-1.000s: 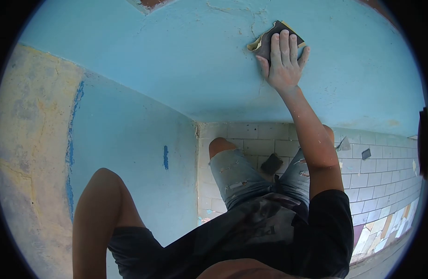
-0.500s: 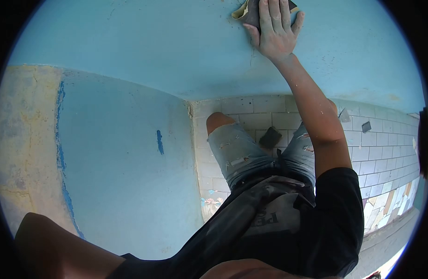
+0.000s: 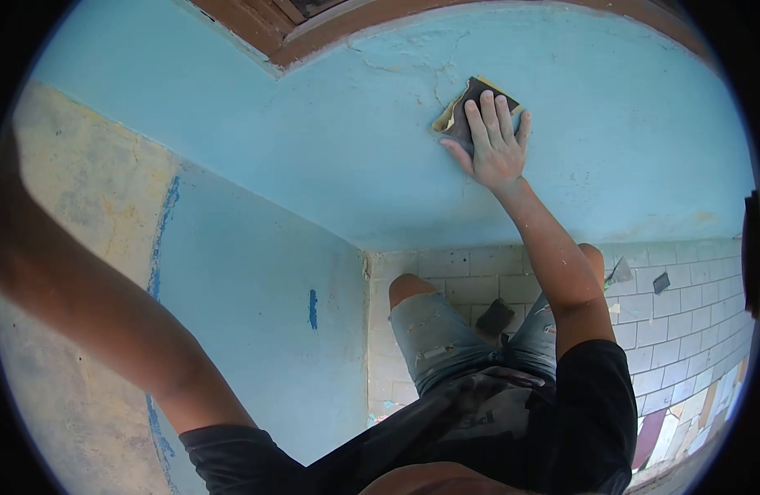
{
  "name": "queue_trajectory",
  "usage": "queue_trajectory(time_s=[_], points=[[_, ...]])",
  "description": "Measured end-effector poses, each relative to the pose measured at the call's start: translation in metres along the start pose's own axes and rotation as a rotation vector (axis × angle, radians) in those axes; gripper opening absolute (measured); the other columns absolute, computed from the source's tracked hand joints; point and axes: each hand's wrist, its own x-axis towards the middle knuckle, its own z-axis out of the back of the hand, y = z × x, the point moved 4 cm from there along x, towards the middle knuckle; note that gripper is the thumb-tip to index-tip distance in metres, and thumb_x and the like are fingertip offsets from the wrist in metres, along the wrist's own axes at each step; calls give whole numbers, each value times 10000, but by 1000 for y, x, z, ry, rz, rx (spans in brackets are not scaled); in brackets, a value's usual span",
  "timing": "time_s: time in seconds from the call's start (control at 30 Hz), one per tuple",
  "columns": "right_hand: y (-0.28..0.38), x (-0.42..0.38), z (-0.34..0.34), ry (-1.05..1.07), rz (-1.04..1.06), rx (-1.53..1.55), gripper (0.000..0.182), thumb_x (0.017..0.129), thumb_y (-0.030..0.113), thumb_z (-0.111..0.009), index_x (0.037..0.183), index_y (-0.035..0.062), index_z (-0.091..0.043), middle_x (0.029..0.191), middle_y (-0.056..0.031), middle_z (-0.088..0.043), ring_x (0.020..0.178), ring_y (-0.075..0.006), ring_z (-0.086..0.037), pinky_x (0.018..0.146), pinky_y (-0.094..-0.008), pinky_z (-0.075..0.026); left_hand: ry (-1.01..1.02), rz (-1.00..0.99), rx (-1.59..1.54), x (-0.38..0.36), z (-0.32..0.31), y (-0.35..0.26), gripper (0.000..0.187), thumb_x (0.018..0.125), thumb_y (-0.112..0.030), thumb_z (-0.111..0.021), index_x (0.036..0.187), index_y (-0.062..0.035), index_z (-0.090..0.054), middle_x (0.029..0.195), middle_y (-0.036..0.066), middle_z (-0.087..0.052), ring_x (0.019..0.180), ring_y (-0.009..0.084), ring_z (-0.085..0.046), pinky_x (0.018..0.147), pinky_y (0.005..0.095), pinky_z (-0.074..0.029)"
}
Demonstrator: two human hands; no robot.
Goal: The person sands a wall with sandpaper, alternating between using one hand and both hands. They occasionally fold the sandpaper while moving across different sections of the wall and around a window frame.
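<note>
My right hand [image 3: 497, 153] lies flat with its fingers stretched over a folded sheet of sandpaper [image 3: 458, 115], pressing it against the light blue wall [image 3: 338, 140]. The sheet is dark on its outer face and pale yellowish inside; its left edge curls away from the wall. Whitish dust coats my fingers. Cracks run through the paint just above and left of the sheet. My left arm reaches up along the left side of the view, and the left hand itself is outside the picture.
A brown window frame [image 3: 314, 37] borders the wall above. On the tiled floor [image 3: 446, 264] lie a dark block [image 3: 495, 317], a scraper [image 3: 621, 271] and a small dark grey pad [image 3: 661, 283]. Another blue wall [image 3: 248, 289] meets a bare plaster strip [image 3: 83, 247] at left.
The view has tilted up, bringing in the window frame. My right hand and the sandpaper appear lower in the picture, still on the wall. My left arm has risen.
</note>
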Motion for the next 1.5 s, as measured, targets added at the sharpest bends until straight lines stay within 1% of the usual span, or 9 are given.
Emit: queue_trajectory(time_s=[0.03, 0.07, 0.13, 0.2, 0.3, 0.63, 0.83, 1.2, 1.5], points=[[1, 1, 3, 18, -15, 49, 762, 920, 504, -719, 1520, 80, -517, 1617, -177, -430, 1547, -314, -326, 1266, -577, -23, -22, -17, 0, 10, 61, 146, 524, 1053, -401, -537, 1501, -138, -473, 1478, 123, -553, 1348, 226, -533, 1183, 449, -357], [3, 2, 6, -6, -3, 40, 762, 920, 504, -719, 1520, 80, -517, 1617, -177, -430, 1547, -314, -326, 1266, -577, -23, 248, 77, 491, -4, 4, 161, 561, 1035, -479, -486, 1429, -82, -530, 1589, 227, -360, 1519, 333, -277, 1201, 594, -233], [6, 7, 10, 86, -61, 44, 825, 898, 502, -747, 1545, 67, -475, 1629, -192, -405, 1552, -333, -309, 1261, -583, -31, 137, 139, 96, -47, -54, 118, 607, 1010, -496, -565, 1495, -132, -540, 1615, 216, -370, 1492, 411, -328, 1217, 562, -224], [13, 22, 19, 98, -125, 66, 777, 919, 467, -722, 1564, 118, -462, 1640, -147, -404, 1541, -307, -328, 1262, -579, -69, 68, 51, 277, -67, -79, 118, 549, 948, -171, -615, 1469, -16, -535, 1515, 270, -485, 1431, 404, -432, 1196, 477, -326], [15, 38, 24, 118, -208, 103, 783, 908, 372, -750, 1556, 53, -449, 1631, -209, -393, 1542, -354, -315, 1260, -581, -88, -4, 80, 302, -99, -103, 150, 700, 970, -545, -646, 1515, -128, -511, 1632, 217, -299, 1500, 404, -288, 1208, 560, -221], [21, 10, 21, 66, -102, 249, 731, 913, 324, -756, 1513, 11, -480, 1557, -259, -460, 1499, -408, -366, 1250, -567, -166, -183, -20, 268, -129, -123, 170, 594, 983, -426, -610, 1487, -120, -541, 1580, 205, -403, 1479, 381, -341, 1220, 540, -200], [62, 43, 39, -100, 29, 751, 560, 907, 171, -772, 1369, -21, -520, 1227, -214, -660, 1069, -364, -689, 862, -439, -585, -179, 1, 439, -132, -120, 167, 602, 938, -186, -621, 1502, -23, -490, 1538, 280, -451, 1442, 444, -399, 1213, 522, -274], [76, 53, 41, 189, -1316, 1551, 358, 938, 79, -787, 1223, -67, -627, 1010, -79, -734, 801, -34, -650, 660, -176, -495, -204, 3, 424, -134, -121, 167, 573, 923, -184, -604, 1469, -30, -525, 1509, 276, -481, 1423, 446, -422, 1200, 527, -293], [58, 79, 65, -164, -990, 1145, 361, 873, -21, -791, 1205, -9, -650, 924, -43, -707, 739, -71, -608, 701, -232, -488, -222, 12, 427, -134, -119, 167, 563, 899, -183, -610, 1439, -34, -548, 1485, 273, -498, 1409, 439, -437, 1189, 534, -305]])
